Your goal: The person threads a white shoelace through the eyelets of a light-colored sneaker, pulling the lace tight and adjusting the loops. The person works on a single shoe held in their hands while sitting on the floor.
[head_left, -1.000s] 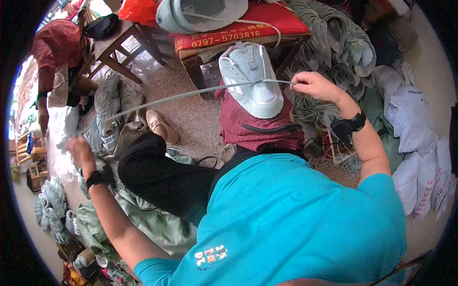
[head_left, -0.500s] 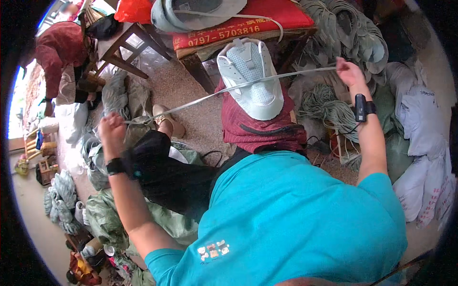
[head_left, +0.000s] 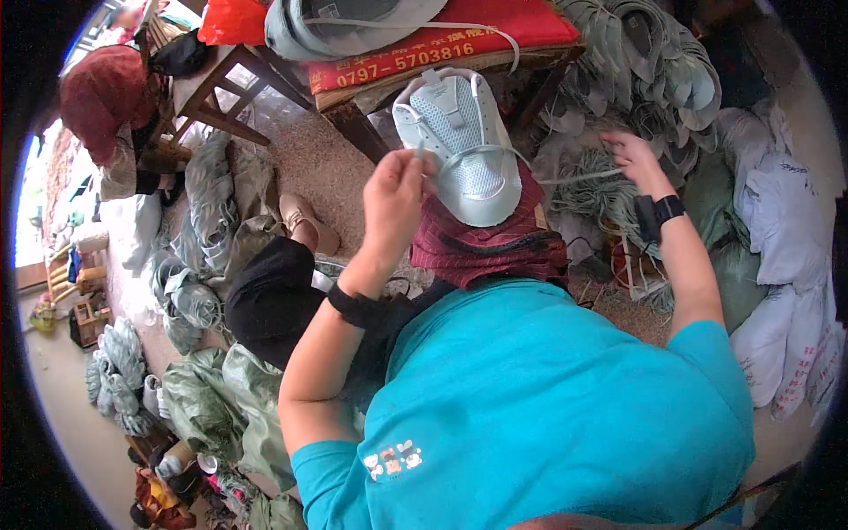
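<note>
A white shoe upper [head_left: 477,181] with a mesh tongue lies toe toward me on dark red striped cloth [head_left: 477,252] over my lap. A pale flat shoelace [head_left: 579,179] crosses its front and runs out to the right. My left hand [head_left: 397,190] is closed in a pinch on one end of the lace, beside the shoe's left row of eyelets. Out to the right, my right hand [head_left: 638,163] has its fingers bent, and the other stretch of lace reaches them. Exactly how those fingers grip it is hard to see.
Ahead stands a wooden stool [head_left: 353,128] with a red cover and grey shoe parts [head_left: 353,26] on top. Bundled laces [head_left: 596,199] and hanging shoe parts [head_left: 654,71] crowd the right, beside white sacks [head_left: 777,221]. Another person [head_left: 106,97] sits at the upper left.
My left hand has moved right and inward from far left to the shoe, still with the lace. The stretched lace now curves over the shoe. My right hand has dropped slightly.
</note>
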The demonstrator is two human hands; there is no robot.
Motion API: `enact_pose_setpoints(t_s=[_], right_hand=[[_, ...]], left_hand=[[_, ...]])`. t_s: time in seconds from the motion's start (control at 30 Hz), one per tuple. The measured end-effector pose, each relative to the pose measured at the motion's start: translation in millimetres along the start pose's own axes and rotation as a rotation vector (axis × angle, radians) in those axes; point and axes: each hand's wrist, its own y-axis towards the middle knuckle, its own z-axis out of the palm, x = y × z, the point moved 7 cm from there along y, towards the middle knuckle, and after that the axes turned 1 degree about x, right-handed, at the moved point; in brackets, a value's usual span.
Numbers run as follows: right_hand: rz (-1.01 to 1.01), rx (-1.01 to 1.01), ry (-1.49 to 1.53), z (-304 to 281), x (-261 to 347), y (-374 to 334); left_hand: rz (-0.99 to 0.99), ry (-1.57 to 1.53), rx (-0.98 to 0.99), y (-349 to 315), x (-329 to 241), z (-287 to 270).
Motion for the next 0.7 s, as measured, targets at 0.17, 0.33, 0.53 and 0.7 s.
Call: enact_pose_setpoints(t_s=[0.17, 0.33, 0.53, 0.7], right_hand=[[-0.276, 0.341, -0.043, 180, 40, -107], [-0.352, 0.535, -0.484, 246, 40, -141], [-0.642, 0.574, -0.782, 260, 42, -156], [-0.712, 0.595, -0.767, 256, 46, -155]], left_hand=[[0.076, 0.311, 0.044, -5, -8, 14], [0.000, 0.327, 0.028, -5, -3, 13], [-0.023, 0.238, 0.085, -2, 7, 16], [-0.204, 0.039, 0.100, 3, 8, 21]])
